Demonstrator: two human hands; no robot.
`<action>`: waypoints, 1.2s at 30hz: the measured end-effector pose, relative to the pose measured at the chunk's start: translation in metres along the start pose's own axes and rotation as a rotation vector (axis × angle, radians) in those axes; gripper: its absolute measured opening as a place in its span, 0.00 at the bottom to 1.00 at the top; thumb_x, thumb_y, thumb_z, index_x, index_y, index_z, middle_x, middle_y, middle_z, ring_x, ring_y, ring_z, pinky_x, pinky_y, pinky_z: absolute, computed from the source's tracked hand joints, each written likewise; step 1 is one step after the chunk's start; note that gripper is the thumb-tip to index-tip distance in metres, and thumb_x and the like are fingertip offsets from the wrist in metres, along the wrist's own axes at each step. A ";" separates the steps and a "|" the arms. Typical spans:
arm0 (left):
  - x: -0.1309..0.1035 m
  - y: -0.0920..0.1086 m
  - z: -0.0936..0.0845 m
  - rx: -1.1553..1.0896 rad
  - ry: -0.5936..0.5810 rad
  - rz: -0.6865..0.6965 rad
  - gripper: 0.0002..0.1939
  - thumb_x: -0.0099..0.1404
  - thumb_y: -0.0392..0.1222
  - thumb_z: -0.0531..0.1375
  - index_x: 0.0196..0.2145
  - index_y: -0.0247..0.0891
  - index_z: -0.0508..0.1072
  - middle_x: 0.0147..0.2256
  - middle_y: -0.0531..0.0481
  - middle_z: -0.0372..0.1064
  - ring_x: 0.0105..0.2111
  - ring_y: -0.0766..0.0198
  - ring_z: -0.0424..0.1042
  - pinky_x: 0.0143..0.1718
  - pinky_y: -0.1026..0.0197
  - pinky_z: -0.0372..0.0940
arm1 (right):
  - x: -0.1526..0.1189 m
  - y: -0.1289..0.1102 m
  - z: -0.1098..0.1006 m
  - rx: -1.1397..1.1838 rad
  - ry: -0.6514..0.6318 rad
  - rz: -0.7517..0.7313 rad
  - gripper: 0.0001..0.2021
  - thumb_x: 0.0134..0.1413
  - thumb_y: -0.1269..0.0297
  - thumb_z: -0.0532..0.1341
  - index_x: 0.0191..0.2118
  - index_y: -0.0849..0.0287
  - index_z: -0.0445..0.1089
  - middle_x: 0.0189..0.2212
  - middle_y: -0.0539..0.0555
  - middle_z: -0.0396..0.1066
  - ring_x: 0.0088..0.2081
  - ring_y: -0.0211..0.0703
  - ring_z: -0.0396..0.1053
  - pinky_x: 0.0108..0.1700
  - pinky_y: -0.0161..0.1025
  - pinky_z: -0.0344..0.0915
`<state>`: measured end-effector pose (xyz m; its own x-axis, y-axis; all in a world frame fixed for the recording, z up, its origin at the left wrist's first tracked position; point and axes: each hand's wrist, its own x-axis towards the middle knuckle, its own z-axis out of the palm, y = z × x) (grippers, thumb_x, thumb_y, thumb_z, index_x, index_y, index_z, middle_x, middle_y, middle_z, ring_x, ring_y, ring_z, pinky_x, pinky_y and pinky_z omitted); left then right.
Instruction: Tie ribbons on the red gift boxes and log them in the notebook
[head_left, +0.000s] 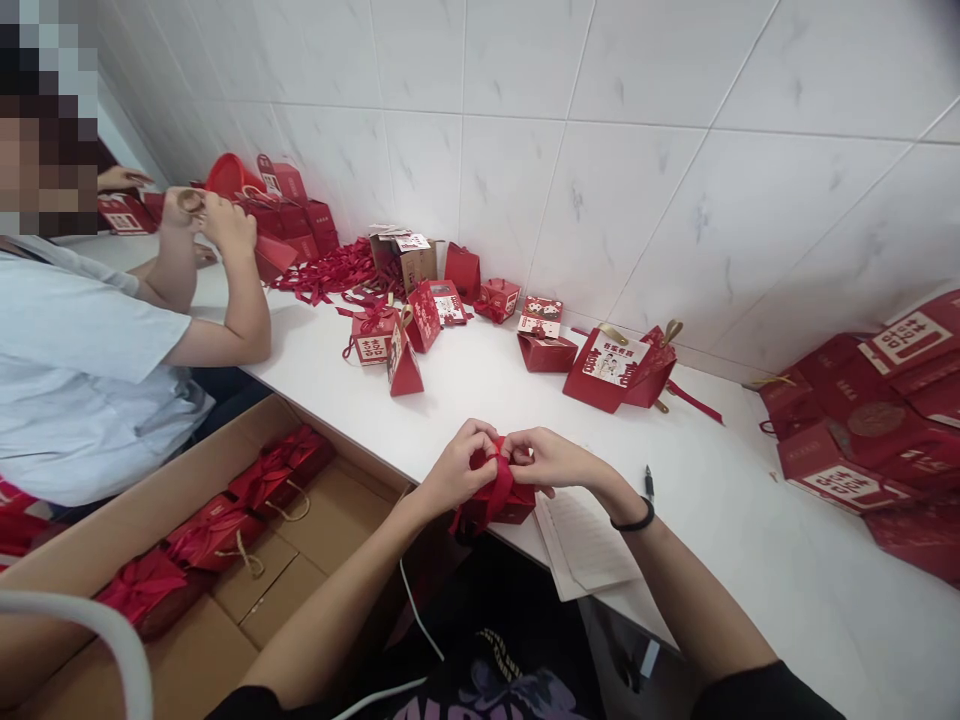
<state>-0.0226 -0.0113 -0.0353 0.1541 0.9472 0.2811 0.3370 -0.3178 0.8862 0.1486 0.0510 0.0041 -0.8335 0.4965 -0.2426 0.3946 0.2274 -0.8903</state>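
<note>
A small red gift box (517,508) sits at the table's near edge, right in front of me. Red ribbon (496,492) runs over its top and down its front. My left hand (466,462) pinches the ribbon from the left, its fingers closed above the box. From the other side my right hand (544,458) also closes on the ribbon, thumb and fingertips pressed together. The two hands nearly meet over the box, and the fingers hide part of the ribbon. A notebook (592,550) lies just right of the box, with a black pen (649,482) beyond it.
At left, a cardboard carton (330,520) holds a row of ribboned red boxes (217,530). Several red boxes (405,360) stand along the wall near a ribbon heap (337,270). More red boxes (847,430) are stacked at right. A co-worker (97,360) sits at left.
</note>
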 end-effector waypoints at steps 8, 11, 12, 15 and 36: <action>-0.003 0.001 0.001 -0.099 0.080 -0.051 0.07 0.54 0.35 0.55 0.23 0.38 0.58 0.39 0.47 0.60 0.42 0.61 0.65 0.45 0.57 0.62 | -0.002 0.002 0.005 0.055 0.029 0.021 0.04 0.48 0.67 0.57 0.27 0.60 0.61 0.14 0.41 0.58 0.13 0.30 0.59 0.13 0.25 0.51; -0.001 -0.004 0.007 -0.171 0.231 -0.090 0.07 0.54 0.36 0.53 0.22 0.39 0.57 0.35 0.49 0.61 0.42 0.61 0.66 0.44 0.58 0.63 | -0.004 0.004 0.007 0.039 0.069 0.006 0.01 0.46 0.71 0.55 0.27 0.60 0.60 0.15 0.41 0.58 0.12 0.30 0.60 0.14 0.25 0.50; 0.000 -0.005 0.007 -0.218 0.258 -0.105 0.06 0.56 0.38 0.52 0.22 0.39 0.58 0.35 0.49 0.62 0.41 0.61 0.67 0.43 0.57 0.64 | -0.005 0.004 0.008 0.032 0.078 0.007 0.01 0.45 0.72 0.55 0.27 0.60 0.60 0.15 0.41 0.58 0.12 0.30 0.61 0.14 0.25 0.51; 0.006 -0.006 0.001 -0.484 0.427 -0.154 0.12 0.61 0.45 0.47 0.24 0.38 0.61 0.32 0.49 0.65 0.37 0.60 0.69 0.41 0.55 0.65 | -0.008 0.005 0.011 0.020 0.103 0.018 0.04 0.43 0.73 0.54 0.25 0.59 0.57 0.16 0.41 0.56 0.14 0.32 0.63 0.14 0.26 0.51; -0.025 -0.012 -0.055 0.132 0.478 -0.521 0.22 0.58 0.54 0.50 0.13 0.40 0.56 0.12 0.55 0.54 0.17 0.65 0.57 0.23 0.62 0.53 | -0.058 0.017 0.000 0.844 0.650 -0.543 0.10 0.47 0.56 0.65 0.27 0.57 0.68 0.15 0.41 0.48 0.11 0.26 0.40 0.11 0.27 0.42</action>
<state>-0.0816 -0.0288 -0.0326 -0.4710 0.8821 -0.0093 0.3696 0.2069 0.9058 0.2042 0.0262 0.0031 -0.3654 0.8915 0.2679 -0.5300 0.0374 -0.8472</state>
